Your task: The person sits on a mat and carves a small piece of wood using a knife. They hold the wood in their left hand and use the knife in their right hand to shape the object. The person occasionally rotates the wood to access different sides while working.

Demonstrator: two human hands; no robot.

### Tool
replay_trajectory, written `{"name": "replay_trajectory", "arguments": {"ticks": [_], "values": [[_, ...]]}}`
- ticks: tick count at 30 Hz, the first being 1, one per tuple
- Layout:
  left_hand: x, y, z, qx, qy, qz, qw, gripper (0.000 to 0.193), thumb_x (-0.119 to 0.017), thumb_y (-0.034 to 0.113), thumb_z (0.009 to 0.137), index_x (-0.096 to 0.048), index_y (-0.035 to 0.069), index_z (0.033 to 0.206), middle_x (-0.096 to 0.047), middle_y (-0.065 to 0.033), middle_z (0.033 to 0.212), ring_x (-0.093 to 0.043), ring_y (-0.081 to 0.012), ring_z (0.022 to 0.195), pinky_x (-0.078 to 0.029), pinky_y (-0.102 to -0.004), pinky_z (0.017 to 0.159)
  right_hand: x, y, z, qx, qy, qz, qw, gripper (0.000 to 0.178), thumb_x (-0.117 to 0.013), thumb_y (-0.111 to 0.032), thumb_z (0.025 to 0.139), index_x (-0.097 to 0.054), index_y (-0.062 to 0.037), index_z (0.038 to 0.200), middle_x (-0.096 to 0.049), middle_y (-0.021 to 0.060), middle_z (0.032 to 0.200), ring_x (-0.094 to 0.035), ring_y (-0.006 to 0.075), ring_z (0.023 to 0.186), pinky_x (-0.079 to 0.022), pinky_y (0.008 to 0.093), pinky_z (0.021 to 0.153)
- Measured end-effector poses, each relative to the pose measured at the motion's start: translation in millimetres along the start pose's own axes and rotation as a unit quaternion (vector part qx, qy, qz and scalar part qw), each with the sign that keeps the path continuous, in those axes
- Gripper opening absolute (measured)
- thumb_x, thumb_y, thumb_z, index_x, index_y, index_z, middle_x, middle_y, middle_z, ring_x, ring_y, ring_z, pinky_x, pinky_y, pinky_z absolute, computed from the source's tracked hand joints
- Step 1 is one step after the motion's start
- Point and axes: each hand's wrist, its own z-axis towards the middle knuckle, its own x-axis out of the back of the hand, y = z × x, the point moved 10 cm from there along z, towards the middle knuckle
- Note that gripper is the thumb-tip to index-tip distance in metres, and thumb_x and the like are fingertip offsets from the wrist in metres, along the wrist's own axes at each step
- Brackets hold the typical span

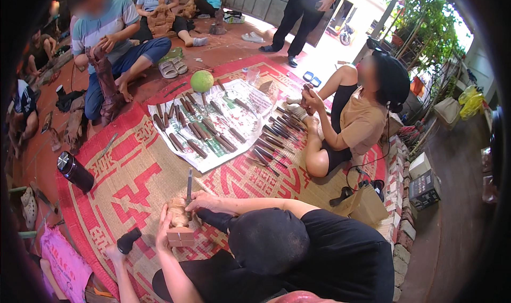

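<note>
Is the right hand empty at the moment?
No, the right hand grips a slim dark tool at the carved wooden piece, which the left hand holds.

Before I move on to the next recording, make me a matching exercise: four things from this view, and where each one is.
1. light-brown wooden carving
2. long flat grey tool
3. round green fruit
4. black cylindrical bottle

A. at the far edge of the white printed sheet
B. near the left edge of the red-and-tan woven mat
C. in the right hand
D. held by the left hand

Pairs: 1-D; 2-C; 3-A; 4-B
</note>
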Motion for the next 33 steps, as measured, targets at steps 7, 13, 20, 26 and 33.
{"name": "replay_trajectory", "arguments": {"ticks": [7,13,20,26,33], "values": [[-27.1,-3.5,-7.7,0.041,-0.001,-0.011,0.999,0.08,-0.058,0.016,0.092,-0.007,0.015,0.154,-0.037,-0.0175,0.144,-0.052,-0.026,0.119,-0.053,-0.0384,0.085,10.3,-18.8,-24.3,0.022,0.032,-0.013,0.999,0.032,-0.073,-0.008,0.078,-0.065,-0.004,0.109,-0.063,0.0019,0.084,-0.06,0.0118,0.076,-0.047,0.0253,0.068],[-65.8,16.8,-18.5,0.004,-0.074,-0.054,0.996,0.082,-0.056,0.009,0.089,-0.008,0.017,0.155,-0.032,-0.0136,0.148,-0.053,-0.0264,0.118,-0.052,-0.0359,0.087,23.4,-60.4,-59.1,0.059,0.08,-0.1,0.99,0.027,-0.073,-0.009,0.076,-0.067,-0.0022,0.101,-0.064,0.0011,0.077,-0.058,0.0105,0.07,-0.046,0.0249,0.062],[-80.8,-7.2,-15.4,0.036,-0.102,-0.001,0.994,0.083,-0.056,0.01,0.087,-0.009,0.014,0.155,-0.029,-0.0123,0.15,-0.052,-0.0259,0.12,-0.05,-0.0348,0.09,49.9,-60.9,-67.8,0.082,0.139,-0.109,0.981,0.011,-0.072,-0.009,0.076,-0.067,-0.0035,0.084,-0.066,0.0025,0.075,-0.061,0.0098,0.068,-0.047,0.0249,0.06],[-98.4,-11.9,10.5,0.068,-0.121,0.006,0.99,0.079,-0.057,0.01,0.087,-0.014,0.014,0.154,-0.032,-0.0126,0.148,-0.056,-0.0249,0.114,-0.051,-0.0322,0.088,76.9,-70.9,-71.1,0.092,0.172,-0.132,0.972,0.01,-0.072,-0.009,0.075,-0.067,-0.003,0.081,-0.067,0.0032,0.072,-0.06,0.0105,0.067,-0.047,0.0265,0.062],[-79.5,-21.5,33.3,0.098,-0.13,0.081,0.983,0.072,-0.059,0.016,0.088,-0.025,0.015,0.152,-0.042,-0.0102,0.142,-0.054,-0.019,0.114,-0.047,-0.0289,0.091,92.5,-68.3,-71.7,0.065,0.163,-0.19,0.966,0.012,-0.074,-0.007,0.071,-0.068,0.0,0.078,-0.065,0.0024,0.07,-0.059,0.0102,0.064,-0.046,0.0273,0.059]]}}
